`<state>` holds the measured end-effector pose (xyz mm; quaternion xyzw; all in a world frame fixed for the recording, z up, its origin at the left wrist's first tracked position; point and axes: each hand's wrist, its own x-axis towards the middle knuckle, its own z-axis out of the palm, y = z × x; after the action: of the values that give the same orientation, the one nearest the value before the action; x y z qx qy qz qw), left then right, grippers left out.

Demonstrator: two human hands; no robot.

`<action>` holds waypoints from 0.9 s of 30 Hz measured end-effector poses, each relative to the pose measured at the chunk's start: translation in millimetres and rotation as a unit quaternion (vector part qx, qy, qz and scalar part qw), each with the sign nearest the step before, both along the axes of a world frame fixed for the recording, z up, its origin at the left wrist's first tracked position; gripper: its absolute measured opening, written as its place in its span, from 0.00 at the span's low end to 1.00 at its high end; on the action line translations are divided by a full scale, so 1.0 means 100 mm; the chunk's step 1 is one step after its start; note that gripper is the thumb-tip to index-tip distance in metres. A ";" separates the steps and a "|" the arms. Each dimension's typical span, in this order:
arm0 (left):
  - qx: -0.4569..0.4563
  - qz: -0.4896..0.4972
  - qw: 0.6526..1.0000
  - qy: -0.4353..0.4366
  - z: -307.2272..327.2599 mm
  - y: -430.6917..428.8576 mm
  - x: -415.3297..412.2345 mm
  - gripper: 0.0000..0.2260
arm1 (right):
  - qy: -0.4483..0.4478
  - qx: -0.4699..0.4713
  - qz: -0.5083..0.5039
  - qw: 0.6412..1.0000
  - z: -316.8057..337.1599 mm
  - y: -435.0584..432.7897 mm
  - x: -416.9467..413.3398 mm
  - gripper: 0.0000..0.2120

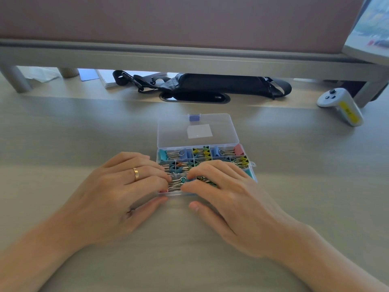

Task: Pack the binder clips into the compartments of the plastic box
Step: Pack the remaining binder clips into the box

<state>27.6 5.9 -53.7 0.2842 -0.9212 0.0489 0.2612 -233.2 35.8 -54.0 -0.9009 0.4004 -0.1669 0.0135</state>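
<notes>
Desk [73, 133] holds open plastic box [197, 131], black bag [221, 84] under raised shelf [189, 62]

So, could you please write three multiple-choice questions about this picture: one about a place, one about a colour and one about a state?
1. Where is the white controller, relative to the plastic box?
A. inside it
B. to its left
C. on the table, farther back and to its right

2. What colour is the ring on the left hand?
A. gold
B. black
C. red

3. In what state is the lid?
A. shut
B. open, laid back flat
C. taken away

Answers: C, it lies beyond the box's far right corner; A, the band shines golden; B, the binder clips lie uncovered in their compartments.
</notes>
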 end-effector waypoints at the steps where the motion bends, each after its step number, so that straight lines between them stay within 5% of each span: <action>1: -0.002 0.000 1.000 -0.003 0.00 0.00 0.00 0.04 | 0.009 -0.013 0.000 1.000 0.00 0.00 0.00 0.16; 8: 0.008 -0.001 1.000 -0.019 0.00 -0.01 0.00 0.12 | 0.034 -0.031 -0.002 0.999 -0.01 0.01 0.00 0.20; 15: 0.049 -0.014 0.998 -0.025 0.03 0.01 -0.04 0.18 | -0.095 -0.055 -0.070 0.992 0.10 -0.01 -0.37 0.20; 27: 0.047 -0.028 0.998 -0.032 0.00 -0.01 -0.08 0.15 | -0.035 -0.029 -0.038 0.998 -0.06 0.16 -0.98 0.20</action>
<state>19.9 4.9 -53.7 0.2688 -0.9379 0.0076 0.2190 -330.9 52.2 -60.1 -0.8785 0.4289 -0.2104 -0.0046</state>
